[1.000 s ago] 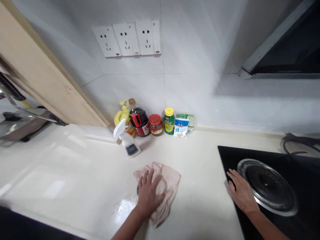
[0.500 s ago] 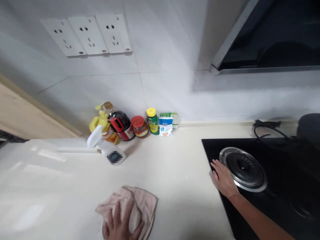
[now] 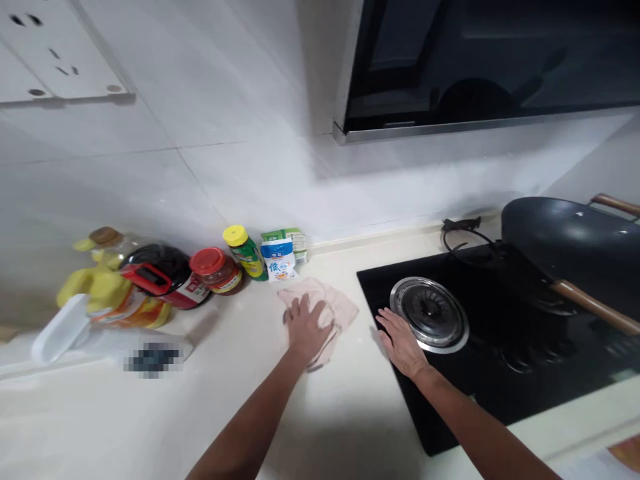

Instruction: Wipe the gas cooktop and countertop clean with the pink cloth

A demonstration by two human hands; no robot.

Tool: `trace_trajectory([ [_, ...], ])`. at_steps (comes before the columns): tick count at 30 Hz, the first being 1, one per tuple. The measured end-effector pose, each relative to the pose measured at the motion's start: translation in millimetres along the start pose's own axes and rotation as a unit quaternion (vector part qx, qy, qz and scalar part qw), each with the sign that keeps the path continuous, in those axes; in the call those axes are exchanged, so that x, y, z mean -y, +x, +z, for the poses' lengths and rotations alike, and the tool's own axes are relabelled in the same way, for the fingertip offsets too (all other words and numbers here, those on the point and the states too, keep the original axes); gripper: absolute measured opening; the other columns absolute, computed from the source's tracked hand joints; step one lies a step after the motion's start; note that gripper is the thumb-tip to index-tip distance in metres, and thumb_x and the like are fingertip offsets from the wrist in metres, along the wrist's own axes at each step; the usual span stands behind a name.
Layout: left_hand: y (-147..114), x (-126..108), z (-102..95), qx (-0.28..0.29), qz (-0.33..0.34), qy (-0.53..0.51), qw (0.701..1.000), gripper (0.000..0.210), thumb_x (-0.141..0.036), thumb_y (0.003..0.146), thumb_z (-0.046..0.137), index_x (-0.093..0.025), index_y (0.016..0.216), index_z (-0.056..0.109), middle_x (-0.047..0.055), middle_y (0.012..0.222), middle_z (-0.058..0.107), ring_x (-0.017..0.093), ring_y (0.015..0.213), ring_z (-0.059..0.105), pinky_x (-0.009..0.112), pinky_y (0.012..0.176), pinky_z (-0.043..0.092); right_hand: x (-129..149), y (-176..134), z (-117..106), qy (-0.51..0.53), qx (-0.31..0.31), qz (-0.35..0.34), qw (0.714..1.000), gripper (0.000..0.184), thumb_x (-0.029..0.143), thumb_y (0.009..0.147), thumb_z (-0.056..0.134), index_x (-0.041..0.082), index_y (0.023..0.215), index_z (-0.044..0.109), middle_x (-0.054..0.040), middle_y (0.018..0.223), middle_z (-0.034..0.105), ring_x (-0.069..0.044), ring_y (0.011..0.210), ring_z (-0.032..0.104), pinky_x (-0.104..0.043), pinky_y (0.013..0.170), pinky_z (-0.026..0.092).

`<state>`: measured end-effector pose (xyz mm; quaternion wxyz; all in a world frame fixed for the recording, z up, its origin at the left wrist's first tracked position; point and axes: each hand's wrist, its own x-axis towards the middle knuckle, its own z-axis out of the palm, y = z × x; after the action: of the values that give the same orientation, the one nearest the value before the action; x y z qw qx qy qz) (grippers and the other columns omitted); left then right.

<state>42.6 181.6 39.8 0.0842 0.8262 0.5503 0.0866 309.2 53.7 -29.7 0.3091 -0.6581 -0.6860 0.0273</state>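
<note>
My left hand (image 3: 306,327) presses a pale pink cloth (image 3: 343,308) onto the white countertop (image 3: 240,407), its fingers bent over the fabric. Part of the cloth is hidden under the palm. At the left edge of the black cooktop (image 3: 380,273), my right hand (image 3: 403,345) lies flat with its fingers stretched out and nothing in it. Close to its fingertips is the round metal burner (image 3: 430,313). A white and blue packet (image 3: 279,260) stands just behind the cloth, against the wall.
Along the wall stand a yellow-capped green container (image 3: 246,253), a red-lidded jar (image 3: 217,270), a dark sauce bottle (image 3: 165,273) and a yellow oil jug (image 3: 115,297). A white spray bottle (image 3: 107,347) lies before them. A wok (image 3: 555,233) sits right, beneath the black hood (image 3: 480,67).
My left hand has slid the cloth forward and right, close to the packet and cooktop. The view has turned right, bringing the wok into sight. My right hand stays on the cooktop edge.
</note>
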Motion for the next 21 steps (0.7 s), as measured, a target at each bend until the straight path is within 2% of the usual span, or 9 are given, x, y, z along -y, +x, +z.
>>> trace_trajectory([
  [3,53.3,-32.9,12.8,-0.001,0.007,-0.008,1.000,0.056,-0.054,0.088,0.063,-0.040,0.143,0.062,0.007,0.167,0.041,0.041,0.151,0.031,0.058,0.120,0.030,1.9,1.8,-2.9,0.014,0.000,0.002,1.000,0.042,0.035,0.108,0.042,0.018,0.140,0.064,-0.0135,0.147,0.063,-0.029,0.144,0.052,-0.056,0.120,0.043],
  [5,79.9,-52.5,21.2,-0.001,0.006,-0.013,1.000,0.057,-0.055,0.088,0.063,-0.039,0.143,0.062,0.006,0.168,0.039,0.041,0.150,0.031,0.058,0.119,0.030,2.3,2.0,-3.6,0.022,0.001,0.005,1.000,0.043,0.035,0.107,0.043,0.017,0.142,0.062,-0.0140,0.148,0.062,-0.029,0.144,0.051,-0.056,0.120,0.043],
  [8,100.7,-76.5,31.2,0.003,0.003,-0.020,1.000,0.057,-0.054,0.088,0.062,-0.039,0.143,0.061,0.006,0.169,0.037,0.042,0.151,0.029,0.059,0.120,0.027,2.1,1.5,-3.5,0.029,-0.001,0.020,0.999,0.045,0.035,0.107,0.044,0.017,0.146,0.058,-0.0154,0.150,0.060,-0.029,0.145,0.051,-0.056,0.121,0.043],
  [10,100.3,-87.7,35.3,0.008,0.001,-0.023,1.000,0.058,-0.052,0.089,0.061,-0.038,0.145,0.060,0.006,0.170,0.036,0.043,0.151,0.027,0.060,0.120,0.026,2.3,1.4,-3.4,0.032,-0.007,0.033,0.999,0.046,0.036,0.107,0.044,0.017,0.147,0.055,-0.0164,0.154,0.056,-0.030,0.147,0.048,-0.057,0.122,0.041],
  [12,89.1,-95.0,37.1,0.013,0.006,-0.025,1.000,0.058,-0.051,0.090,0.060,-0.037,0.146,0.059,0.006,0.170,0.036,0.042,0.152,0.027,0.060,0.120,0.027,3.4,2.0,-3.9,0.037,-0.015,0.042,0.998,0.047,0.036,0.106,0.044,0.018,0.148,0.053,-0.0164,0.158,0.051,-0.030,0.149,0.044,-0.057,0.123,0.040],
  [15,55.3,-101.7,36.7,0.018,0.026,-0.028,0.999,0.058,-0.048,0.090,0.061,-0.037,0.147,0.058,0.006,0.169,0.037,0.041,0.151,0.027,0.059,0.120,0.027,6.4,4.2,-6.0,0.046,-0.025,0.041,0.998,0.047,0.036,0.106,0.045,0.018,0.149,0.051,-0.0161,0.160,0.047,-0.030,0.152,0.040,-0.057,0.125,0.037],
  [21,-47.4,-120.5,35.3,0.023,0.063,-0.033,0.997,0.057,-0.041,0.088,0.065,-0.033,0.144,0.062,0.013,0.164,0.042,0.043,0.147,0.034,0.061,0.117,0.031,9.4,11.3,-12.0,0.071,-0.025,0.039,0.996,0.045,0.036,0.105,0.045,0.014,0.143,0.056,-0.0193,0.155,0.051,-0.031,0.148,0.043,-0.057,0.124,0.038],
])
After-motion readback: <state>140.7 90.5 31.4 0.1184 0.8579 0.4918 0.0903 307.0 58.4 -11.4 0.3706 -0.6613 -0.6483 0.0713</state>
